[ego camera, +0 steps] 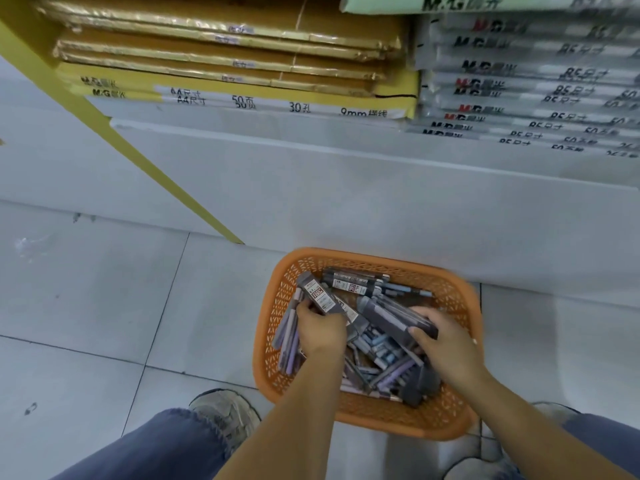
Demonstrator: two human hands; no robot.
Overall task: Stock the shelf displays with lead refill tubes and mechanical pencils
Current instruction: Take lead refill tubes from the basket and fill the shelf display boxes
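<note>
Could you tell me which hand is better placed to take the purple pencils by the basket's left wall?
Left, probably: the left hand sits right beside the purple pencils, while the right hand is across the orange basket. The left holds a labelled pack, the right a dark pack.

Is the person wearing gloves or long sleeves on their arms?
No gloves: the left hand and right hand are bare, and no sleeves show on the forearms. No watch or rings that I can see. Blue jeans cover the legs.

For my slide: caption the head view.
Left hand grips a labelled pack, right hand a dark pack, in the orange basket.
</note>
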